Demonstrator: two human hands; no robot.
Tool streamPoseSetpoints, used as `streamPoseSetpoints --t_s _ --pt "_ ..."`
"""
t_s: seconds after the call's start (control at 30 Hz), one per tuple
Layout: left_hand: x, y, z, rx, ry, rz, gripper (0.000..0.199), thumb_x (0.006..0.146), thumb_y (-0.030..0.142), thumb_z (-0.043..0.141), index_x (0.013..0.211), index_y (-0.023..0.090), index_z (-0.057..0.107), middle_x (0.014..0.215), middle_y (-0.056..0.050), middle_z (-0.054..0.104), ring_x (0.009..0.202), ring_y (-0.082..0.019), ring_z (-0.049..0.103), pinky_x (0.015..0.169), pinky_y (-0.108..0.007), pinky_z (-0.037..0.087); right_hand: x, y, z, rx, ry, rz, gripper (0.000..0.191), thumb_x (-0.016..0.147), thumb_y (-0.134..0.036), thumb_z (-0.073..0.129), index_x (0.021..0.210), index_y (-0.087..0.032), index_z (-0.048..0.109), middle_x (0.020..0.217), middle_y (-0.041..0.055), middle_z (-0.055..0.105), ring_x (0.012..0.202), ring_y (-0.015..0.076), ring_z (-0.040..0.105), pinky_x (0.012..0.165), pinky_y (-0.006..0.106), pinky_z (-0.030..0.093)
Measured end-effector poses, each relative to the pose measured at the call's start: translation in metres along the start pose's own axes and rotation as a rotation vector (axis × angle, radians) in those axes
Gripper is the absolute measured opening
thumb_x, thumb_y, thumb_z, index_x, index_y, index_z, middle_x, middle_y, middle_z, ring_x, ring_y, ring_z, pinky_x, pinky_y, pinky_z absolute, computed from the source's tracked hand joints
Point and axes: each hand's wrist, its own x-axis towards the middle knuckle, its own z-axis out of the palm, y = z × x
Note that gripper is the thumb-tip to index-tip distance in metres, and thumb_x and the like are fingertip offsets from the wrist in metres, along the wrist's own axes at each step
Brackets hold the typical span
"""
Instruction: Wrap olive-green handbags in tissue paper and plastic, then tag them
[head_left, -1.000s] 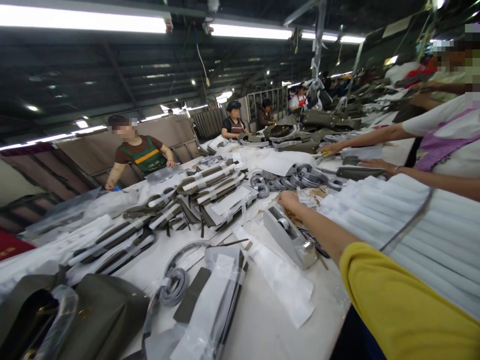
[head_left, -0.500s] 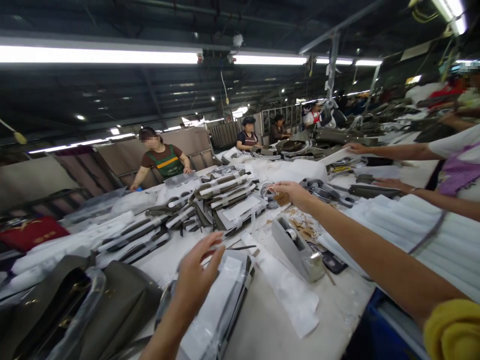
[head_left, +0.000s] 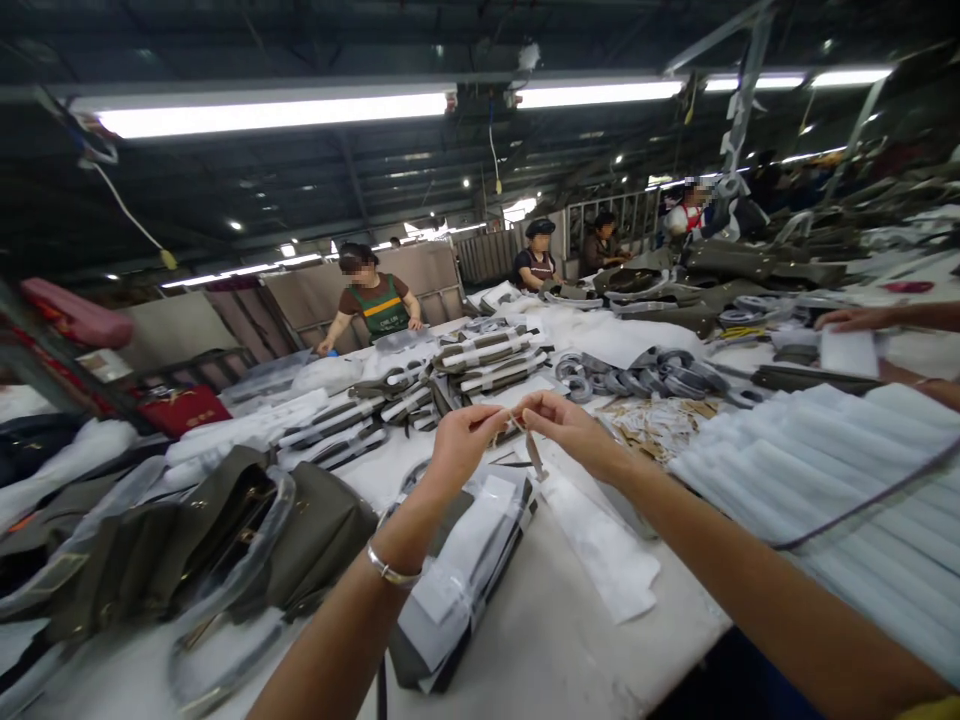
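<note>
My left hand [head_left: 466,440] and my right hand [head_left: 559,425] meet at the middle of the view, each pinching a thin pale string. From the string a small brown tag [head_left: 534,455] hangs between them. Below my left hand lies an olive-grey bag [head_left: 412,655], its top covered by white paper [head_left: 465,560] and clear plastic. To its right a strip of white padding [head_left: 600,550] lies on the table. My right forearm passes over the grey tape dispenser, which is mostly hidden.
Olive bags with wrapped handles [head_left: 217,540] fill the left. Wrapped straps [head_left: 487,360], ring-like grey coils [head_left: 660,372] and loose tags [head_left: 660,420] lie behind my hands. Stacked foam sheets [head_left: 840,480] are at right, near a co-worker's hands [head_left: 862,318]. Others work across the table.
My right hand has drawn back with the tag, and my open left hand has risen to meet it and closed on the string. The view has swung left.
</note>
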Motion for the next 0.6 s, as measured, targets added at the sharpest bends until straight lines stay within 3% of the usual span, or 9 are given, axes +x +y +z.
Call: streamPoseSetpoints --t_s 0.1,0.17,0.3,0.4,0.5,0.6 --pt "-0.006 0.006 -0.015 -0.001 -0.048 -0.007 0.034 0.087 0.046 0.059 0.08 0.017 0.076 0.076 -0.002 0.072 0.075 -0.017 0.064 0.069 -0.026 0.049 -0.006 0.013 0.016 0.016 -0.091 0.043 0.049 0.074 -0.034 0.08 0.117 -0.024 0.058 0.108 0.0051 0.071 0.104 0.0213 0.066 0.095 0.039 0.05" --pt "-0.01 0.01 -0.022 0.011 -0.064 -0.023 0.036 0.087 0.047 0.059 0.075 0.017 0.075 0.073 -0.002 0.07 0.071 -0.017 0.063 0.067 -0.026 0.048 -0.01 0.022 0.028 -0.029 -0.11 0.053 0.055 0.067 -0.029 0.084 0.116 -0.022 0.059 0.103 0.0049 0.071 0.1 0.0216 0.067 0.095 0.04 0.049" --pt "-0.016 0.012 -0.036 0.039 -0.059 -0.065 0.036 0.084 0.05 0.062 0.08 0.017 0.076 0.071 -0.001 0.068 0.068 -0.016 0.061 0.066 -0.026 0.05 -0.017 0.035 0.047 -0.073 -0.071 0.039 0.035 0.071 -0.037 0.081 0.098 -0.018 0.068 0.094 0.0053 0.071 0.095 0.0229 0.067 0.096 0.043 0.049" --pt "-0.02 0.011 -0.047 0.052 -0.043 -0.067 0.037 0.082 0.051 0.064 0.089 0.017 0.077 0.08 -0.003 0.071 0.076 -0.018 0.064 0.07 -0.028 0.053 -0.021 0.035 0.056 -0.07 0.006 0.001 0.03 0.075 -0.045 0.077 0.089 -0.019 0.071 0.106 0.0074 0.071 0.105 0.0245 0.064 0.101 0.043 0.045" --pt "-0.022 0.012 -0.059 0.079 -0.031 -0.04 0.037 0.082 0.051 0.065 0.091 0.018 0.078 0.08 -0.003 0.071 0.077 -0.018 0.064 0.069 -0.028 0.052 -0.026 0.03 0.063 0.101 0.025 0.005 0.031 0.078 -0.048 0.076 0.089 -0.021 0.069 0.115 0.0061 0.069 0.109 0.0235 0.062 0.101 0.04 0.045" --pt "-0.024 0.016 -0.068 0.125 -0.012 0.0 0.033 0.079 0.049 0.069 0.089 0.019 0.079 0.074 -0.002 0.07 0.072 -0.017 0.061 0.066 -0.026 0.049 -0.032 0.025 0.069 0.274 0.057 0.059 0.033 0.08 -0.05 0.074 0.095 -0.021 0.067 0.101 0.004 0.072 0.095 0.0205 0.066 0.091 0.035 0.049"
